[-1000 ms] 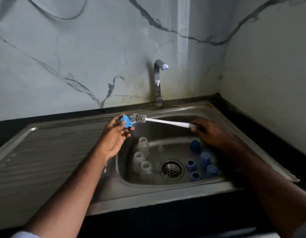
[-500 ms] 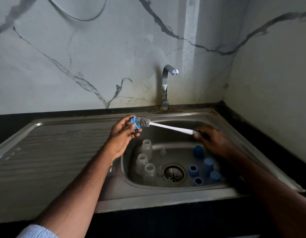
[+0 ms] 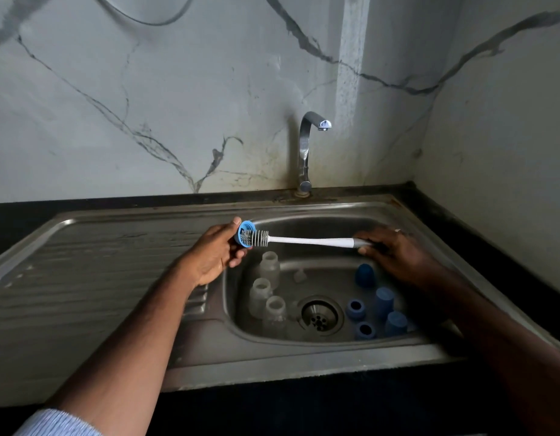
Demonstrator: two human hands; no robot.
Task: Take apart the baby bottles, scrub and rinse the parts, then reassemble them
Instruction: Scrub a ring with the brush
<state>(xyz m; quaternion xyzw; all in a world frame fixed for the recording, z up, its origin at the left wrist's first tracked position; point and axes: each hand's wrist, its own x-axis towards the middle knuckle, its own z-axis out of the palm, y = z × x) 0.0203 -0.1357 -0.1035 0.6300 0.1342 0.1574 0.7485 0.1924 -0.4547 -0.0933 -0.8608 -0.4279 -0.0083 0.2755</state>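
The left hand (image 3: 214, 258) pinches a small blue plastic screw ring (image 3: 245, 235) by its rim above the left edge of the steel sink basin (image 3: 303, 225). The right hand (image 3: 395, 251) grips the grey end of a long white-handled bottle brush (image 3: 307, 240), whose bristles are pushed into the ring. The ring looks light, stiff and probably wet, so an edge pinch suits it. Three clear bottle bodies (image 3: 269, 269) stand in the basin left of the drain, blue caps and rings (image 3: 384, 302) right of it; what seems a teat lies between.
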